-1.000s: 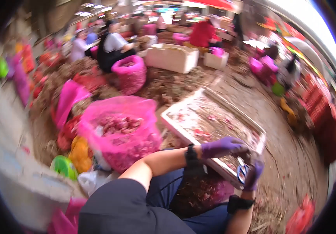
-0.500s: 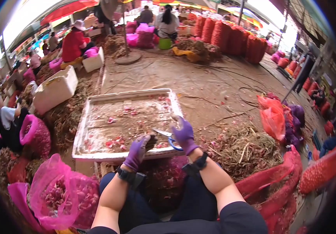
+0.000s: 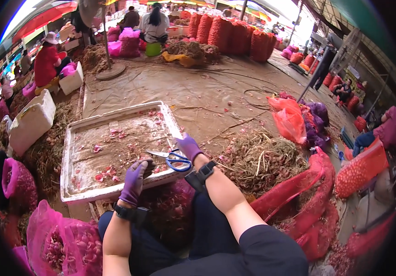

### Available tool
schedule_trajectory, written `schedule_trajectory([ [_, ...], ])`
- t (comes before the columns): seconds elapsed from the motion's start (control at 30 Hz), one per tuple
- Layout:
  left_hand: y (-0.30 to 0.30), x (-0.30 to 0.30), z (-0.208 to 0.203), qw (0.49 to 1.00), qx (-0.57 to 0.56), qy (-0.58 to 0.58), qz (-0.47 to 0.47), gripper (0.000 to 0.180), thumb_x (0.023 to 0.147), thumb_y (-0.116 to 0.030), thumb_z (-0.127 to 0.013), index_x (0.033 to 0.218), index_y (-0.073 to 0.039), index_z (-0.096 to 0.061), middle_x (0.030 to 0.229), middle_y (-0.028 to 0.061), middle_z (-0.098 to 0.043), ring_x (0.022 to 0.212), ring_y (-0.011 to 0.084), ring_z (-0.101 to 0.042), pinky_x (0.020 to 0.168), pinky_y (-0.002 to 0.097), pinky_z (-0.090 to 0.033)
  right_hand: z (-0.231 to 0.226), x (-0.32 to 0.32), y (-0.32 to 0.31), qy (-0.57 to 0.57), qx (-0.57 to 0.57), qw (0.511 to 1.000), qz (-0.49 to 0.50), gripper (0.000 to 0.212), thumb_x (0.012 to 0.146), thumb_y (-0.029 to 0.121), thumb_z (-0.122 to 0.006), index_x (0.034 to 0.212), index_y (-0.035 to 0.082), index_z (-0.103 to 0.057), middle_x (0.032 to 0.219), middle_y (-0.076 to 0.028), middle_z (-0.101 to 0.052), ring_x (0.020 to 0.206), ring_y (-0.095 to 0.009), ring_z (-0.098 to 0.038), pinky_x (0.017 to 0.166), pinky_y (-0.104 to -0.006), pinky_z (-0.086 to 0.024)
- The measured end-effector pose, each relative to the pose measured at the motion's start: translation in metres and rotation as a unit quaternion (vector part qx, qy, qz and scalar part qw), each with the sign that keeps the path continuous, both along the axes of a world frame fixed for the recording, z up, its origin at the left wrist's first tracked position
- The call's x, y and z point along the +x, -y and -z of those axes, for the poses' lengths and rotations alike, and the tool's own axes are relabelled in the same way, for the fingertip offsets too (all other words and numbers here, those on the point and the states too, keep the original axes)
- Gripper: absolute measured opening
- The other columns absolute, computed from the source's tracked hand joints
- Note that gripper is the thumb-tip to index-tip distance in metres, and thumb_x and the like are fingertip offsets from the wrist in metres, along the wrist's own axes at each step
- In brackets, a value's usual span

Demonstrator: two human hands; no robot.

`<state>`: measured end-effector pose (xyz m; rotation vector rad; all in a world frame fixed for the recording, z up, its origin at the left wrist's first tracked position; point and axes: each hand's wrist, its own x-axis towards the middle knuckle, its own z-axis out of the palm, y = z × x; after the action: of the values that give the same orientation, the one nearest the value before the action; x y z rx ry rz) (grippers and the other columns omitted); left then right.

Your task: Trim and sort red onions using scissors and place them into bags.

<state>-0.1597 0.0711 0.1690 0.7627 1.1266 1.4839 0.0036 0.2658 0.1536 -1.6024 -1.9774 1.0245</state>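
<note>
- Left of the foam tray's near edge, a pink mesh sack (image 3: pixel 76 239) bulges with small reddish bulbs
- Above the tray's near rim, the left hand (image 3: pixel 135 179) wears a purple glove with grimy tips; its fingers are close together, but I cannot tell whether they pinch anything
- By the tray's right rim, the gloved right hand (image 3: pixel 189 147) is at the scissors; I cannot tell whether its fingers clamp the handles
- Over the tray's near right part, the blue-handled scissors (image 3: pixel 178 162) point their blades leftward
- The white foam tray (image 3: pixel 92 195) carries brown soil and scattered pink skins
- Right of the tray lies a heap of dry stalks and bulbs (image 3: pixel 262 158)
- Left of the tray, a white foam box (image 3: pixel 32 119) tilts
- Far beyond the tray, full red mesh sacks (image 3: pixel 230 37) stand in a row
</note>
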Motion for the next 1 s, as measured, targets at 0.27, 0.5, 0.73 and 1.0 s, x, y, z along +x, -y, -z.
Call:
schedule_trajectory([
  [0.27, 0.003, -0.001, 0.001, 1.0, 0.014, -0.001, 0.01, 0.026, 0.094, -0.02, -0.049, 0.109, -0.001, -0.059, 0.1, 0.0112, -0.065, 0.092, 0.0187, -0.063, 0.085, 0.0298, -0.049, 0.001, -0.004, 0.004, 0.008, -0.006, 0.999, -0.031, 0.07, 0.076, 0.04, -0.057, 0.13, -0.001, -0.039, 0.117, -0.027, -0.054, 0.11, -0.038, -0.053, 0.093, -0.0411, -0.042],
  [0.5, 0.005, -0.001, -0.001, 1.0, 0.002, -0.004, 0.016, 0.026, 0.094, -0.018, -0.047, 0.109, -0.001, -0.059, 0.1, 0.011, -0.065, 0.092, 0.0186, -0.063, 0.085, 0.0303, -0.049, 0.0, -0.004, 0.008, 0.02, -0.001, 0.999, -0.03, 0.076, 0.076, 0.041, -0.056, 0.136, 0.001, -0.031, 0.12, -0.027, -0.053, 0.113, -0.037, -0.051, 0.095, -0.0417, -0.04],
  [0.73, 0.009, 0.004, -0.008, 0.999, 0.012, -0.046, 0.021, 0.027, 0.094, -0.018, -0.048, 0.112, 0.0, -0.058, 0.101, 0.0096, -0.065, 0.093, 0.015, -0.062, 0.086, 0.0257, -0.047, -0.003, -0.002, 0.01, 0.026, 0.009, 0.999, -0.037, 0.076, 0.076, 0.042, -0.055, 0.136, 0.002, -0.032, 0.119, -0.027, -0.053, 0.111, -0.037, -0.052, 0.093, -0.0423, -0.041],
  [1.0, 0.007, -0.002, 0.002, 0.995, 0.022, -0.1, 0.02, 0.027, 0.093, -0.019, -0.049, 0.108, 0.0, -0.061, 0.097, 0.0045, -0.064, 0.089, 0.0093, -0.058, 0.08, 0.0221, -0.045, -0.001, -0.008, 0.013, 0.035, 0.044, 0.996, -0.066, 0.068, 0.077, 0.045, -0.056, 0.127, 0.002, -0.04, 0.111, -0.028, -0.056, 0.105, -0.04, -0.055, 0.089, -0.0447, -0.043],
])
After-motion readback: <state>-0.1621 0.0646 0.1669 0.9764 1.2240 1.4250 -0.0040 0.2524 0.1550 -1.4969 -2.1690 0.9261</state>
